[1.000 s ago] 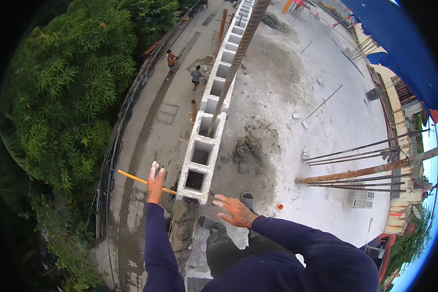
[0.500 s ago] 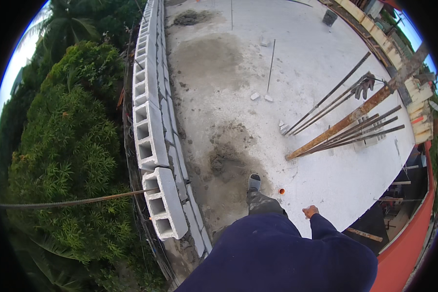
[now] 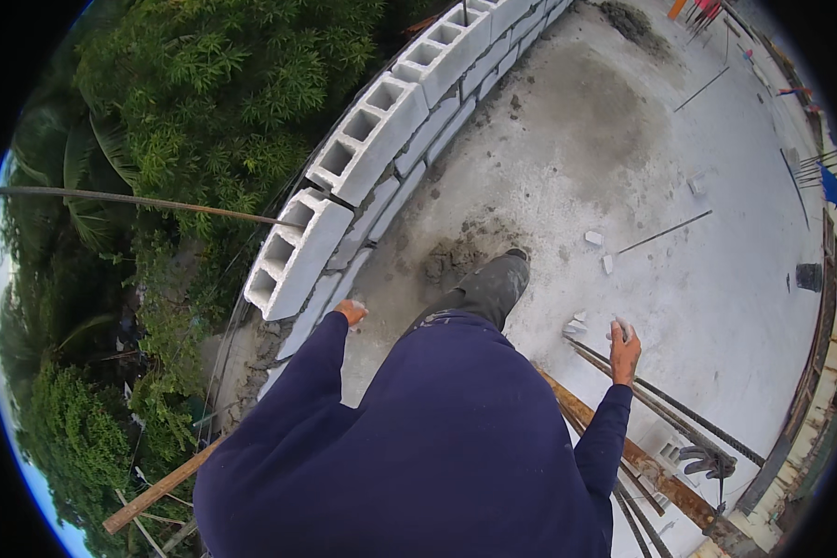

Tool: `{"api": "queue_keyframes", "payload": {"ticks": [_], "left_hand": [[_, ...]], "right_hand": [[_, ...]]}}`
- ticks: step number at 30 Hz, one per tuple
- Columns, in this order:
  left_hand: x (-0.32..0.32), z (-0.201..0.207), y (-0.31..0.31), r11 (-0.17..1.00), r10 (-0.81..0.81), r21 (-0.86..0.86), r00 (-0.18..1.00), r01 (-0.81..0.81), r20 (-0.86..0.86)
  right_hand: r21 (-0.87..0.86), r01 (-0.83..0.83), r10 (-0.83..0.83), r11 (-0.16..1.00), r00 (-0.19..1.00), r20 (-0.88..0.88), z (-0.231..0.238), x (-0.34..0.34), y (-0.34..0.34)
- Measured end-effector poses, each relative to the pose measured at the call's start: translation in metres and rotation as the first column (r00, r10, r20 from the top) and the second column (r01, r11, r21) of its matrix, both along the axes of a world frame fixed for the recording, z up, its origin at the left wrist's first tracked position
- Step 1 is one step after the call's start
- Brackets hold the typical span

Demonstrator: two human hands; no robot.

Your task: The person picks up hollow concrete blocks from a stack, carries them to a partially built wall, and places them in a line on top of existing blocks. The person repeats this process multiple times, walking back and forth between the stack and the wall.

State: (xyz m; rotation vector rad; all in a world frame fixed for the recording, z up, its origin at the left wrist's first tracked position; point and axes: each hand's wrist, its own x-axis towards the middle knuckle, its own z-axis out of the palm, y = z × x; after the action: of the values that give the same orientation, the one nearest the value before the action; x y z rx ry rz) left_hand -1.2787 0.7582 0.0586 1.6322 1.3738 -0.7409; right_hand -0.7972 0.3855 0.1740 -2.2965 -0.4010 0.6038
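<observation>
My left hand (image 3: 352, 312) hangs low beside the block wall, its fingers loosely apart and nothing plain in it. The nearest hollow concrete block (image 3: 298, 249) ends the top course, slightly tilted, with a rebar rod at its upper cavity. More grey blocks (image 3: 367, 130) run away from it in a curve. My right hand (image 3: 625, 353) is raised at the right, fingers loosely bent and apart, with pale grey on the fingertips. In the picture it overlaps the leaning rebar rods (image 3: 688, 420); contact cannot be made out.
Wet mortar (image 3: 451, 262) lies on the slab by my foot. Small block pieces (image 3: 593, 238) and a thin rod (image 3: 665, 232) lie farther off. A rusty pipe (image 3: 656, 470) and a dark glove (image 3: 707, 461) are at the right. A dark bucket (image 3: 809, 276) stands near the far edge. Trees are beyond the wall.
My view has turned right and I stand closer to the rods. My left hand has come into view. My right hand has risen, its fingers more spread.
</observation>
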Motion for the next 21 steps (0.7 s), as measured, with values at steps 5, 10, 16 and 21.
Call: {"api": "queue_keyframes", "payload": {"ticks": [5, 10, 16, 21], "left_hand": [[0.126, -0.089, 0.045, 0.990, 0.112, -0.083, 0.992, -0.116, -0.060], [0.396, -0.119, 0.115, 0.968, 0.107, -0.247, 0.969, -0.050, 0.222], [0.753, -0.036, 0.158, 0.917, -0.209, -0.143, 0.755, 0.372, 0.622], [0.877, -0.003, 0.124, 0.946, -0.182, -0.121, 0.801, 0.301, 0.571]], "right_hand": [[-0.030, 0.110, -0.112, 0.993, 0.991, -0.074, -0.025, 0.086, -0.034], [-0.576, 0.297, -0.474, 0.761, 0.862, -0.182, -0.028, 0.148, -0.090], [-0.169, 0.852, -0.868, 0.496, 0.481, -0.123, -0.007, 0.195, -0.108], [-0.335, 0.838, -0.902, 0.430, 0.416, -0.118, -0.058, 0.195, -0.145]]}}
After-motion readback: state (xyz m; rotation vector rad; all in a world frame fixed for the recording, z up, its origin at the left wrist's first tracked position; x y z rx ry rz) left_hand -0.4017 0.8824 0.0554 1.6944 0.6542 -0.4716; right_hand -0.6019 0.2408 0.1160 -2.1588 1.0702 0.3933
